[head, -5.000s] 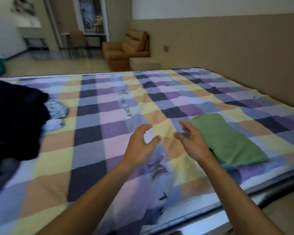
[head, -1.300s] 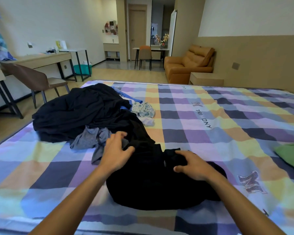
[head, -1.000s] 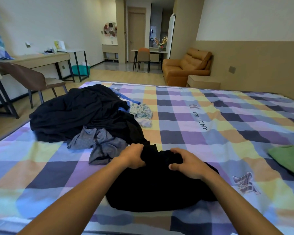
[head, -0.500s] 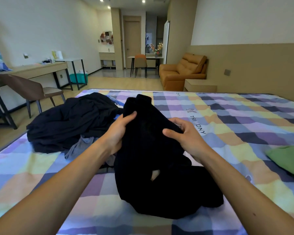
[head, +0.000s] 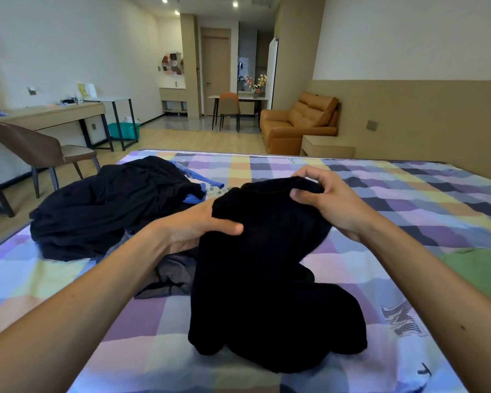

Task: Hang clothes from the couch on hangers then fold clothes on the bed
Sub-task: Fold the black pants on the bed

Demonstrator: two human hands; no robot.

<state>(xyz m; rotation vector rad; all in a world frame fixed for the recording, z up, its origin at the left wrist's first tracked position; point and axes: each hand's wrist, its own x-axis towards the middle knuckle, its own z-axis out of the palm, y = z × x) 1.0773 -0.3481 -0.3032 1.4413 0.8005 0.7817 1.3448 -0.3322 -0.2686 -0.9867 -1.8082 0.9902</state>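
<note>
A black garment (head: 267, 279) hangs bunched between both hands above the checked bed (head: 408, 194), its lower part piled on the sheet. My left hand (head: 199, 225) grips its left edge, thumb on top. My right hand (head: 326, 199) pinches the upper edge, fingers curled over the cloth. Left of it lies a heap of dark clothes (head: 108, 205) with a grey piece (head: 170, 276) and a blue one (head: 199, 180). A folded green garment (head: 482, 270) lies at the right edge.
An orange couch (head: 298, 123) stands beyond the bed by the right wall, beside a low beige side table (head: 326, 146). A brown chair (head: 40, 148) and a desk (head: 48, 114) are on the left. Wooden floor runs between them.
Both hands took hold of the black garment on the bed and lifted its upper part. Since half a second ago the hands have spread wider along its top edge.
</note>
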